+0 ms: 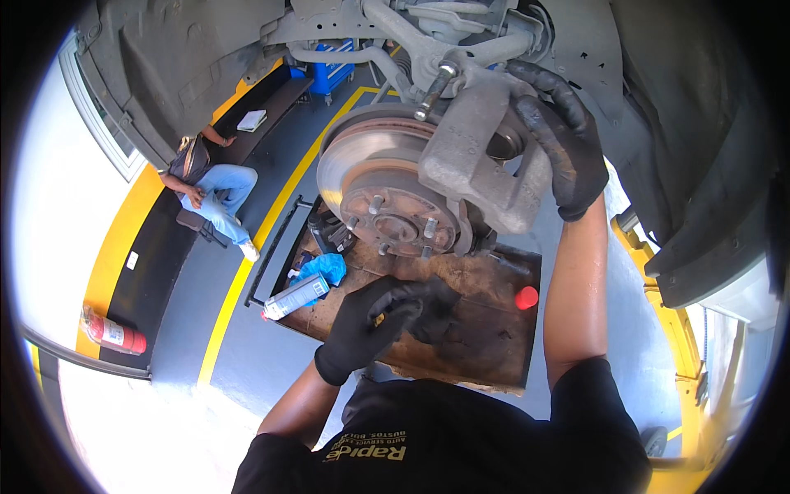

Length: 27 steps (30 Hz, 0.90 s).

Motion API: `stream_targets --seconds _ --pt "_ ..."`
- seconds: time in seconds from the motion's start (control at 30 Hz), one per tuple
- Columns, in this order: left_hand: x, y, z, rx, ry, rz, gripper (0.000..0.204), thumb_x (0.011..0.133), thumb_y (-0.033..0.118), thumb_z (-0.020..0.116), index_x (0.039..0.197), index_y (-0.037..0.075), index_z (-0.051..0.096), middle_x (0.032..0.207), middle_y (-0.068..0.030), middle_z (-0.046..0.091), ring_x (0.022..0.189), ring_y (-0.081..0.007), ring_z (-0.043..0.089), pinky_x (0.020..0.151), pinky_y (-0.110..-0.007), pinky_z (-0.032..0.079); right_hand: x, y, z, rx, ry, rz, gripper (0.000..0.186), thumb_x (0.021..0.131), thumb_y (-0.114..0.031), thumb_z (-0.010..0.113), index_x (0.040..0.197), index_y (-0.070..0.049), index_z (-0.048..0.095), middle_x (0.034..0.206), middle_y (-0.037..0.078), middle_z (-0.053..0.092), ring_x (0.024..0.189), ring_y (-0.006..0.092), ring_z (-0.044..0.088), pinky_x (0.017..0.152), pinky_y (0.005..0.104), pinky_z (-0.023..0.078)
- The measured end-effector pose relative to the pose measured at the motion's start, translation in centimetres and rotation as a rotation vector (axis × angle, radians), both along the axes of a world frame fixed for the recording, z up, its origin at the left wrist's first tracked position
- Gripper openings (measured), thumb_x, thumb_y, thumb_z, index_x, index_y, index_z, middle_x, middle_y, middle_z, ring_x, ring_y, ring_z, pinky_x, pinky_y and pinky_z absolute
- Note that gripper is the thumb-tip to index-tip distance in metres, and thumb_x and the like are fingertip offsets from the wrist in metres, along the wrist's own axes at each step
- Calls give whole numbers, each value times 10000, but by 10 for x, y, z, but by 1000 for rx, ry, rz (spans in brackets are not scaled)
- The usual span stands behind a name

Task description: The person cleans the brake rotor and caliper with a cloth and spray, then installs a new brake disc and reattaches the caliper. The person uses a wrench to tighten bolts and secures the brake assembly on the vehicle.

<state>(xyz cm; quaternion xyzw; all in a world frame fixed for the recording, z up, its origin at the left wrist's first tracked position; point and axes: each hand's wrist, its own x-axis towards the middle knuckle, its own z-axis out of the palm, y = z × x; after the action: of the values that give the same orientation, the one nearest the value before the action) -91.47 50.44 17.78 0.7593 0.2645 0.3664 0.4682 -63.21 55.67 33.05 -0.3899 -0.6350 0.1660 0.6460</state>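
Note:
A grey brake caliper (471, 140) hangs tilted at the right side of the rusty-edged brake disc (362, 156), with a bolt (436, 89) sticking out at its top. My right hand (568, 136), in a black glove, is closed around the caliper's far right edge. Its thumb and fingertips are partly hidden behind the metal. Lower down, in front of the hub (397, 226) with its several studs, my gloved left hand (372, 319) is curled closed on a dark, cloth-like piece (434, 311), which looks like a rag.
Below the disc stands a brown-topped work cart (494, 354) carrying a spray can (296, 296), a blue glove or cloth (327, 268) and a red cap (527, 297). A seated person (218, 185) is on a bench at left. Suspension arms (403, 33) and wheel-arch panels (699, 123) surround the caliper.

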Motion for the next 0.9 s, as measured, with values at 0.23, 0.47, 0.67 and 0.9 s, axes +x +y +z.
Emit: stream_targets --seconds 0.23,0.47,0.67,0.9 --pt "-73 27 -210 73 446 471 192 979 211 556 1021 78 689 1063 -184 685 924 -415 663 787 -488 530 22 24 -15 212 -305 20 383 1008 -205 551 1313 18 616 1337 155 623 1266 240 568 1101 346 407" --pt "-108 53 -279 194 611 471 224 939 235 619 1079 68 669 1027 -187 675 972 -393 655 800 -486 537 24 12 -27 163 -334 -139 391 1016 -214 540 1326 14 607 1348 155 616 1273 245 564 1104 350 406" --pt "-79 41 -266 158 779 677 278 889 314 684 1081 113 703 985 -157 639 903 -396 655 758 -504 537 23 14 -36 162 -325 -174 398 1022 -222 531 1337 11 599 1358 155 609 1279 248 560 1107 353 406" --pt "-106 73 -315 189 703 508 203 869 288 700 986 127 741 999 -146 643 882 -381 658 741 -496 539 20 6 -37 164 -313 -209 406 1029 -231 520 1350 8 590 1369 154 601 1285 253 556 1110 356 405"
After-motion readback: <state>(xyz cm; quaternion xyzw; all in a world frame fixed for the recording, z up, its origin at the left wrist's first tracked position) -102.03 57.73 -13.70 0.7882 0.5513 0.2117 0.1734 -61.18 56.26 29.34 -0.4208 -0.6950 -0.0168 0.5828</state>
